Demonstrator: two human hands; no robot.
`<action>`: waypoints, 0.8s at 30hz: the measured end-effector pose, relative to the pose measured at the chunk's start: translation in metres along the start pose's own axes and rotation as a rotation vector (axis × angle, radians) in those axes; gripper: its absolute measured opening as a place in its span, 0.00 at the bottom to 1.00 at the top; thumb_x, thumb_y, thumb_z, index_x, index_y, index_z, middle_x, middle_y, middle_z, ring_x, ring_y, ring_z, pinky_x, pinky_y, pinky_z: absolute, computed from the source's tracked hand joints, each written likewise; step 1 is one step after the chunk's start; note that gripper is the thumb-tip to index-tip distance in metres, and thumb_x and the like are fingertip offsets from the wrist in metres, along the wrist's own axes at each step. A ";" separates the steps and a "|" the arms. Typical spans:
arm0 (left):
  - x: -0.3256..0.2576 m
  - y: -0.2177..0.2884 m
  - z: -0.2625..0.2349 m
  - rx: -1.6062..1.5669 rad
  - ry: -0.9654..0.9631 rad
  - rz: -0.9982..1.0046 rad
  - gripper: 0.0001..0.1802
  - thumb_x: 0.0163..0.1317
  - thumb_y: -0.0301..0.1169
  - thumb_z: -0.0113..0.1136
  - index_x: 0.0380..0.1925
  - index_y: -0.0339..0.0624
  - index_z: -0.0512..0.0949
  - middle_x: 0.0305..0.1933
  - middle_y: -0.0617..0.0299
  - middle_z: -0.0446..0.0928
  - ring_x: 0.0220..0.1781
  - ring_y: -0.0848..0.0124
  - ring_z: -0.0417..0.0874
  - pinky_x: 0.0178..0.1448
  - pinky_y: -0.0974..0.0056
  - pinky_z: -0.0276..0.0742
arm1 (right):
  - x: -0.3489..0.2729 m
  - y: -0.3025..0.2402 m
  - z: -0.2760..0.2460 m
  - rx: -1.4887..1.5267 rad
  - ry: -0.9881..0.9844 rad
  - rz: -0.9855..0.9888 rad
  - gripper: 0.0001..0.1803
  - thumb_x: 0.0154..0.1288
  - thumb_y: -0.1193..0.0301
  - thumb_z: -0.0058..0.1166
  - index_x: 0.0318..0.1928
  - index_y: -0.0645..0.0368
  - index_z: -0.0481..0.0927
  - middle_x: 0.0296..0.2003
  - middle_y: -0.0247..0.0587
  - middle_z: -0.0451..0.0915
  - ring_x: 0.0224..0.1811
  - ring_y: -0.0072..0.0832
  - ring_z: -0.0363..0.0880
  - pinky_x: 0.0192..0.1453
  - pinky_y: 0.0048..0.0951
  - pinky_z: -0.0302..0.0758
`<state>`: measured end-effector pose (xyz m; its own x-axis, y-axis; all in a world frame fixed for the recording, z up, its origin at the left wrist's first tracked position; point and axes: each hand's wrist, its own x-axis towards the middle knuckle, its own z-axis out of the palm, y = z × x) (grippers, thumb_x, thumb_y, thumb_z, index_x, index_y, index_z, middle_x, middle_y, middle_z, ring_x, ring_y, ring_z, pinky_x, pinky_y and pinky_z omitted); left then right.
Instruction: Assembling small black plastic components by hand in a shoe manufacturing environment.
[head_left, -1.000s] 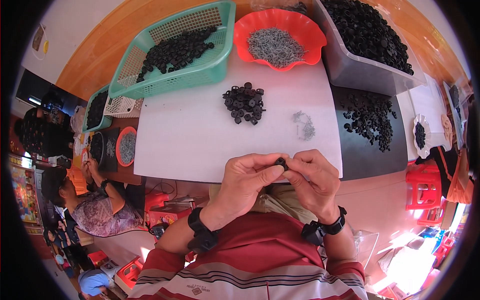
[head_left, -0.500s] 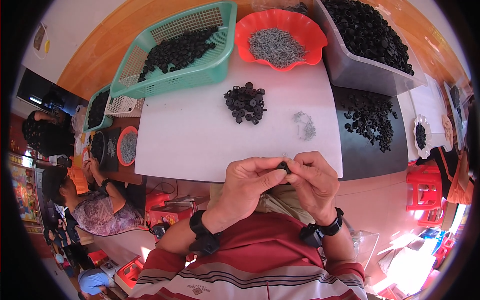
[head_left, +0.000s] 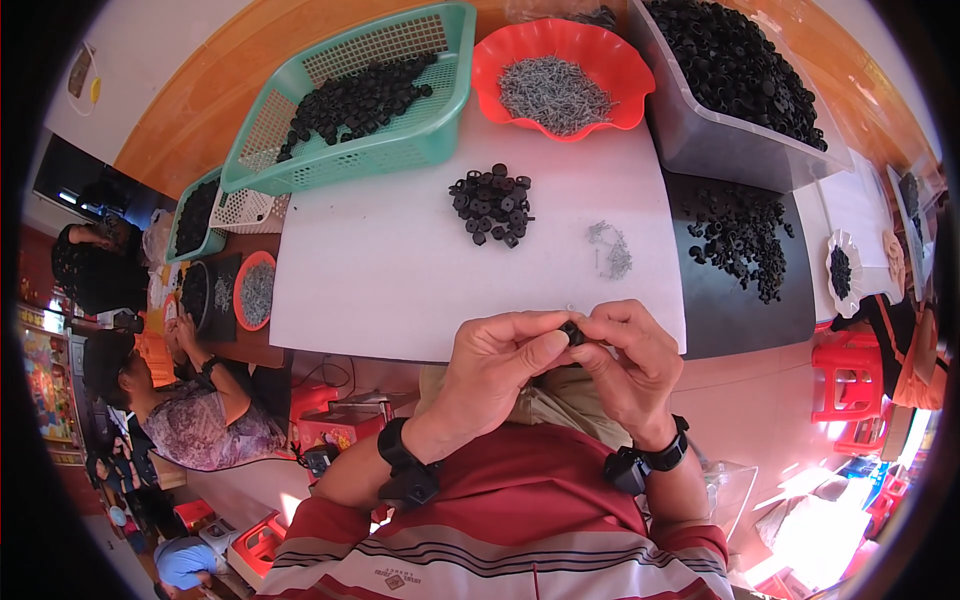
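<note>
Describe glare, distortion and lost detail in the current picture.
Head view: fisheye curves the wooden panel and the corners go black; head view: glare washes out the floor at lower right; head view: the small black part between left hand and right hand shows little detail.

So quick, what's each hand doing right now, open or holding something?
Left hand: closed, pinching a small black knob-like part.
Right hand: closed, fingertips on the same part; whether it holds anything else can't be told.
</note>
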<state>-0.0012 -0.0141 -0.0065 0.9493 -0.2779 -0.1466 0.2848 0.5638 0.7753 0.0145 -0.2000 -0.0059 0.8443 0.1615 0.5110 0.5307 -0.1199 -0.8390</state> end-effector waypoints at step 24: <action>0.001 0.003 0.007 -0.074 -0.015 0.005 0.11 0.72 0.22 0.62 0.52 0.36 0.84 0.56 0.49 0.84 0.52 0.68 0.88 0.54 0.66 0.87 | 0.002 0.002 0.001 -0.226 0.027 -0.238 0.18 0.57 0.82 0.71 0.48 0.63 0.82 0.42 0.47 0.84 0.37 0.38 0.87 0.37 0.32 0.85</action>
<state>0.0000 -0.0184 0.0000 0.9488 -0.2861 -0.1337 0.2899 0.6211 0.7282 0.0172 -0.1991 -0.0071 0.6948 0.1857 0.6949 0.7138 -0.2967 -0.6344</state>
